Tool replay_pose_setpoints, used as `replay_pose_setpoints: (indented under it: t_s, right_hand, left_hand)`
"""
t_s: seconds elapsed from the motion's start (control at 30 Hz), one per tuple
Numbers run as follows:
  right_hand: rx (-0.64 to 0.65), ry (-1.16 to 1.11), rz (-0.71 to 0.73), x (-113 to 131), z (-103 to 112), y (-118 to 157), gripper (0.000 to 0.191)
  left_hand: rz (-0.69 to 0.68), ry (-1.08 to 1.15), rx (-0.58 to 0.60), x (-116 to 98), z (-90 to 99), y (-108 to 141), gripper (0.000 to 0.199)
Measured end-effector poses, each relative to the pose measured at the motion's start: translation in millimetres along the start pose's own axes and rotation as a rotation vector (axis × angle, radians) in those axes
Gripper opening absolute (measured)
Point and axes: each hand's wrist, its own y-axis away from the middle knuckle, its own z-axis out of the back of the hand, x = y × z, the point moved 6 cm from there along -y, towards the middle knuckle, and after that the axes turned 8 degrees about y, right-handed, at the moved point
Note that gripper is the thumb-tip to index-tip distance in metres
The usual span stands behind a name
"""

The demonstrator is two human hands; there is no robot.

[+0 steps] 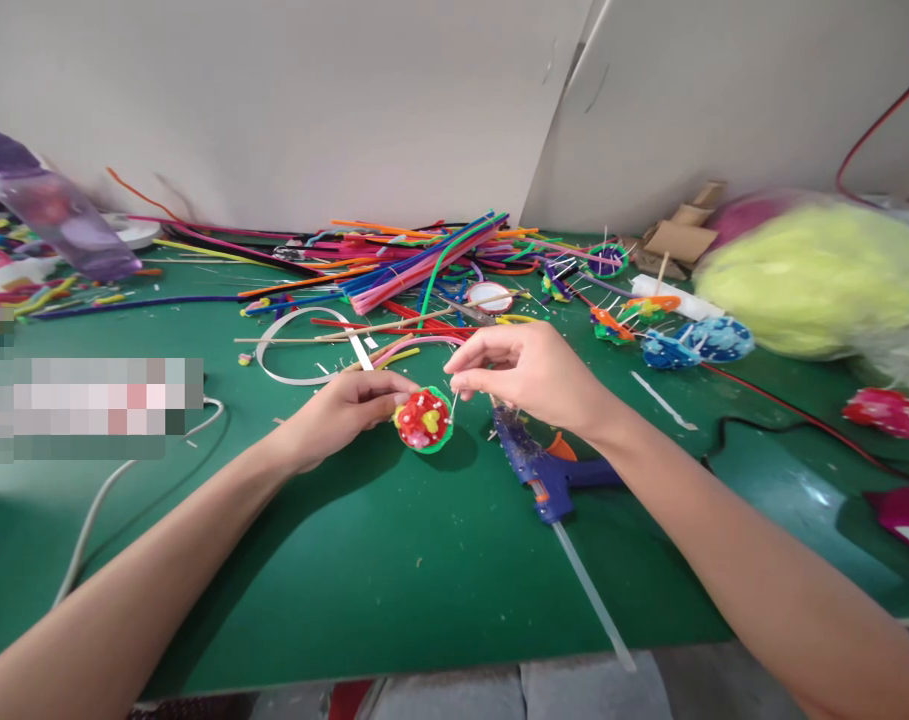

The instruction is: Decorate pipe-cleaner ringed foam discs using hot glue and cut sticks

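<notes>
While the left hand (341, 412) grips the rim of a red-and-green ornament (424, 422) over the green table (349, 580), the right hand (536, 375), apart from the left, pinches a white stick (455, 402) at the ornament's edge, near 1 blue glue gun (548, 475).

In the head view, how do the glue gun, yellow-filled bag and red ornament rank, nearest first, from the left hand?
1. Red ornament, held in the left hand
2. Glue gun, to the right
3. Yellow-filled bag, farther right and back
</notes>
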Motion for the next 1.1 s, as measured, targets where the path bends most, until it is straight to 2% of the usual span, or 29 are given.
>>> replay_pose_setpoints:
  t_s: [0.27,0.47,0.63,0.93,1.1]
  right_hand:
    - [-0.038,0.032,0.032,0.4,0.8,0.1,0.005]
    - [-0.192,0.197,0.211,15.3,3.9,7.9,0.007]
    - [-0.225,0.266,0.285,20.9,2.9,10.7,0.01]
    - [-0.167,0.122,0.183,10.9,0.9,5.7,0.009]
    - [-0.127,-0.067,0.024,-3.0,-0.1,1.0,0.007]
  left_hand:
    - [-0.004,0.025,0.003,2.5,0.8,-1.0,0.029]
    - [0.015,0.076,-0.027,6.5,3.0,-0.8,0.029]
    - [0.025,0.105,-0.029,10.0,4.0,-1.4,0.028]
    - [-0.001,0.085,-0.029,6.3,2.7,-1.0,0.028]
    - [0.041,0.137,-0.147,9.6,7.2,-0.3,0.045]
